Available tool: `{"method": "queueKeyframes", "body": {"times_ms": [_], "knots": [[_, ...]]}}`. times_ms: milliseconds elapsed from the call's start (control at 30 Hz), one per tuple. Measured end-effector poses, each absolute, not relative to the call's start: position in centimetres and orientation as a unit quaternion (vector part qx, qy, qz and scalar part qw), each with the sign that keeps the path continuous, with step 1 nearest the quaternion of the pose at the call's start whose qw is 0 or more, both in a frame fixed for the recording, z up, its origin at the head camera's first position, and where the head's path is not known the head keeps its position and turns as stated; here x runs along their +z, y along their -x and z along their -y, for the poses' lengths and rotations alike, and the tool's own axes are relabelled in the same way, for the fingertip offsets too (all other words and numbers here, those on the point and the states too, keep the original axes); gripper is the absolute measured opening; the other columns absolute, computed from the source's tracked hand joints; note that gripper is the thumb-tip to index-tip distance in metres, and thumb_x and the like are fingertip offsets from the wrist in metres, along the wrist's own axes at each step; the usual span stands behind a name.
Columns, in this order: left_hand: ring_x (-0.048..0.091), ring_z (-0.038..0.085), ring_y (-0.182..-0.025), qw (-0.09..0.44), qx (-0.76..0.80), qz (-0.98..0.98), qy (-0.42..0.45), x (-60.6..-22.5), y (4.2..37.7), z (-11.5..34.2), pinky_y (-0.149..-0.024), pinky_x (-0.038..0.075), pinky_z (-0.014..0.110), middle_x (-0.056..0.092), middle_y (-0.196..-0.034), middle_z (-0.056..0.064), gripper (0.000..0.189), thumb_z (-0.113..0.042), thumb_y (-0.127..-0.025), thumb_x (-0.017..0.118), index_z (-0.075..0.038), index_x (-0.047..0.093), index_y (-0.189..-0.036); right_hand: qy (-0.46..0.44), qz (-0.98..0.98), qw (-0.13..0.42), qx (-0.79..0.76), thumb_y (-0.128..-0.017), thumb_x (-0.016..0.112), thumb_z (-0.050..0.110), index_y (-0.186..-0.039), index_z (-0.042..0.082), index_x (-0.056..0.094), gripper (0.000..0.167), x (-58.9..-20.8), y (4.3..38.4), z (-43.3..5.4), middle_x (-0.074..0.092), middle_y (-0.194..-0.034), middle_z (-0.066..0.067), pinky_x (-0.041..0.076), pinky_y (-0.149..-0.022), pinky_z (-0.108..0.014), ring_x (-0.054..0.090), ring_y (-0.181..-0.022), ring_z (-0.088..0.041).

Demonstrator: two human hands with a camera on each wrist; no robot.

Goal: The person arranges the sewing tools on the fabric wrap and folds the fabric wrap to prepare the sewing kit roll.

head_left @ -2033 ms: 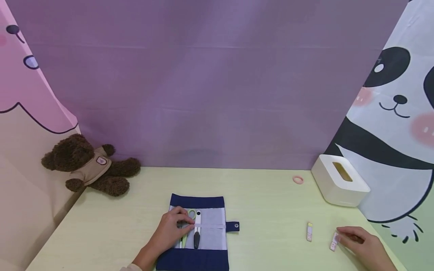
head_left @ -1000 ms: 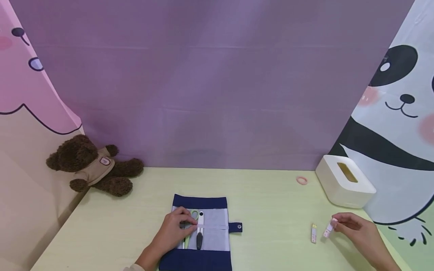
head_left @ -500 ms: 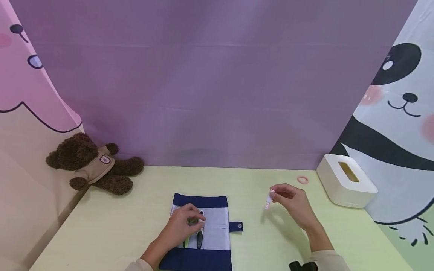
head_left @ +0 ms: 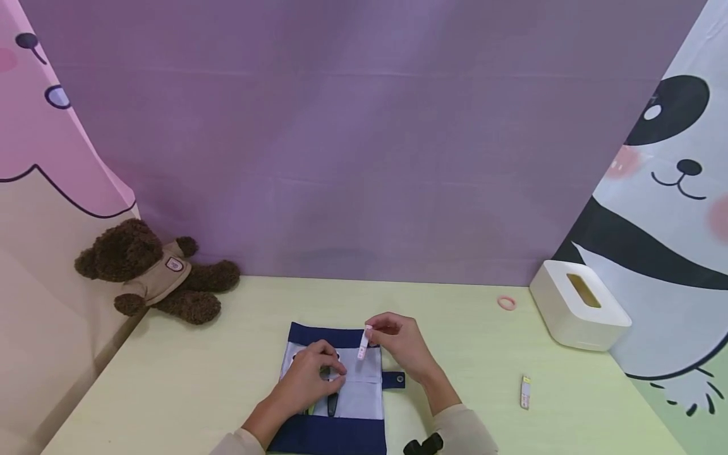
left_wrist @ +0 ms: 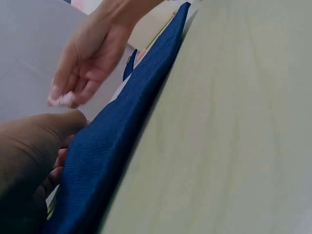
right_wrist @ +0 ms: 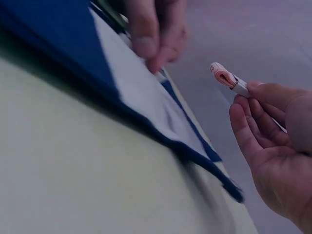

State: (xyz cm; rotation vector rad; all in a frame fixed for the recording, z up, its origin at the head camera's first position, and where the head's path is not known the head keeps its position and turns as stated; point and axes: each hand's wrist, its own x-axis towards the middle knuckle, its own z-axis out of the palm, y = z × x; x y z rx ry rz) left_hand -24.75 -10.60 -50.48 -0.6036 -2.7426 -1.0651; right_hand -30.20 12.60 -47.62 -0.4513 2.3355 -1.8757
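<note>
A navy fabric tool pouch (head_left: 327, 436) lies unfolded on the table, its pale lining facing up. My left hand (head_left: 309, 376) is over it, thumb and fingertips pinching the edge of the inner pocket (right_wrist: 136, 92). A tool with a black end (head_left: 332, 405) and something green show partly beneath that hand. Above the right part of the lining, my right hand (head_left: 404, 344) holds a small folded tape measure (head_left: 363, 346) between thumb and fingers. Its looped, red-marked end (right_wrist: 223, 74) points away from the fingers, apart from the pocket.
A second folded tape measure (head_left: 525, 393) lies on the table to the right. Behind it are a pink ring (head_left: 507, 303) and a white tissue box (head_left: 580, 306). A brown teddy bear (head_left: 162, 272) lies at the back left. The pouch's snap strap (head_left: 394, 380) sticks out rightward.
My right hand has picked up one tape measure from the right side and carried it left over the pouch. The left hand has shifted slightly to the right at the pocket.
</note>
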Motion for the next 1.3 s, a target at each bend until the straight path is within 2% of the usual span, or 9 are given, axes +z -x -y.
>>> {"method": "queueKeyframes", "body": {"times_ms": [133,300,767,1100,1300], "knots": [[0.055,0.009,-0.094,0.070,-0.351,0.912,0.201,-50.5,24.7,10.5,-0.081,0.045,0.030,0.063,-0.098,-0.008,0.004,-0.020,-0.083,0.085,-0.019,0.083,-0.087,0.154,-0.766,0.074,-0.619,-0.095,0.074,0.013,-0.116,0.000,0.072,0.025,-48.7,30.0,-11.2,0.073,-0.104,-0.014,0.058,-0.083,-0.026,0.070,-0.088,-0.016],[0.054,0.008,-0.091,0.071,-0.348,0.911,0.209,-50.6,24.7,10.5,-0.079,0.047,0.027,0.063,-0.095,-0.008,0.003,-0.019,-0.083,0.084,-0.019,0.082,-0.085,0.160,-0.753,0.092,-0.632,-0.094,0.074,0.008,-0.115,-0.003,0.072,0.024,-49.9,29.9,-10.8,0.072,-0.102,-0.019,0.057,-0.079,-0.024,0.069,-0.084,-0.017],[0.051,0.005,-0.086,0.077,-0.345,0.912,0.208,-50.5,25.0,10.4,-0.075,0.045,0.023,0.060,-0.092,-0.010,0.007,-0.018,-0.086,0.082,-0.020,0.077,-0.082,0.183,-0.781,0.060,-0.594,-0.095,0.074,0.009,-0.111,0.001,0.074,0.018,-49.5,29.6,-10.3,0.074,-0.101,-0.020,0.057,-0.074,-0.024,0.073,-0.084,-0.024],[0.048,0.005,-0.088,0.068,-0.329,0.917,0.214,-50.5,24.5,10.3,-0.078,0.046,0.025,0.058,-0.094,-0.009,0.006,-0.019,-0.092,0.078,-0.017,0.076,-0.087,0.179,-0.803,0.053,-0.566,-0.094,0.075,0.011,-0.106,0.005,0.075,0.014,-49.7,29.4,-9.8,0.075,-0.092,-0.012,0.052,-0.067,-0.021,0.069,-0.074,-0.013],[0.048,0.004,-0.090,0.070,-0.317,0.920,0.221,-50.7,24.5,10.2,-0.080,0.048,0.025,0.058,-0.096,-0.009,0.006,-0.018,-0.093,0.076,-0.016,0.075,-0.089,0.184,-0.803,0.048,-0.565,-0.093,0.075,0.010,-0.105,0.003,0.075,0.014,-49.9,29.3,-9.8,0.075,-0.090,-0.013,0.051,-0.066,-0.020,0.067,-0.073,-0.013]]}}
